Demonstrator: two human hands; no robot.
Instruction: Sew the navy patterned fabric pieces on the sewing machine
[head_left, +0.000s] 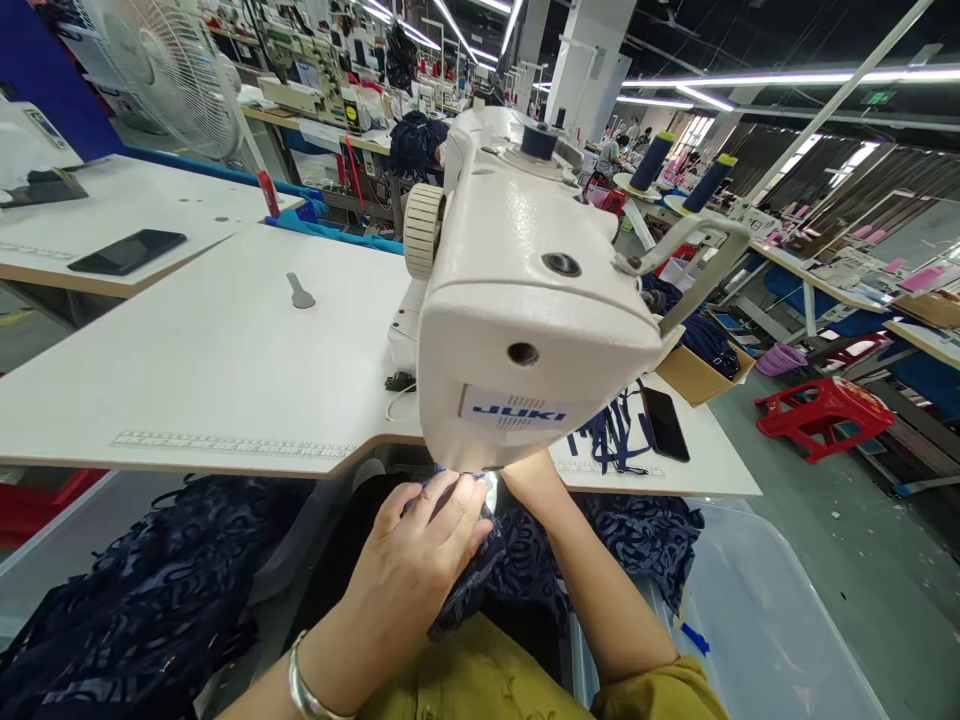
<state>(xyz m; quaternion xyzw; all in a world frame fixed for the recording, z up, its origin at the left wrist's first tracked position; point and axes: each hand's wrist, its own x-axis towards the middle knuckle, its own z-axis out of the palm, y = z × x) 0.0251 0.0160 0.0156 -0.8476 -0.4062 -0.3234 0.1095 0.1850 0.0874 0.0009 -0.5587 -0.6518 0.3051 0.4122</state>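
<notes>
A white sewing machine (540, 290) stands at the table's edge in front of me, its head over both my hands. My left hand (431, 530) lies on navy lace fabric (469, 590) just under the machine head, fingers bent over the cloth and pressing it. My right hand (527, 472) reaches beneath the machine head. Its fingers are hidden behind the machine, so what they touch does not show. The fabric hangs down toward my lap between my forearms. The needle area is covered by the machine head.
Navy lace pieces (150, 590) fill a bin at left; a clear plastic bin (772, 600) sits at right. On the white table (225, 340) lie a small metal piece (300, 292), navy strips (611, 432) and a phone (665, 424). A red stool (825, 412) stands right.
</notes>
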